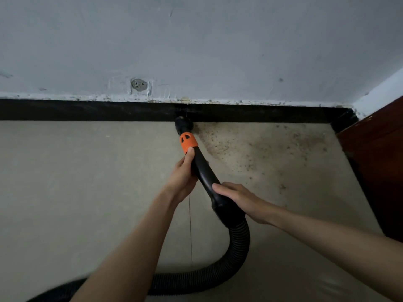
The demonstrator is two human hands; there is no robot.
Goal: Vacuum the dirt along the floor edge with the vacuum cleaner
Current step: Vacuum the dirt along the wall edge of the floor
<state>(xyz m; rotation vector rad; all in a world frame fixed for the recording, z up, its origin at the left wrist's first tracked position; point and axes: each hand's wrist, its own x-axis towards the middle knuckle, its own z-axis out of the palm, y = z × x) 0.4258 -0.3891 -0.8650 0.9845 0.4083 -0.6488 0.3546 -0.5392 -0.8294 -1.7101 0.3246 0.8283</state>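
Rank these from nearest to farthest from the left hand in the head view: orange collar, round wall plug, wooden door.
From the left hand:
1. Orange collar, at the thumb tip.
2. Round wall plug, above the skirting, upper left.
3. Wooden door, far right.

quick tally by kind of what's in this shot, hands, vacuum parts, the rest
Hands: 2, left hand and right hand, both gripping the wand
Vacuum parts: 4, nozzle, orange collar, wand, ribbed hose
Dirt patches: 1, dirt right of the nozzle
Skirting boards: 1, black skirting
Wooden panels: 1, brown panel
Total: 9
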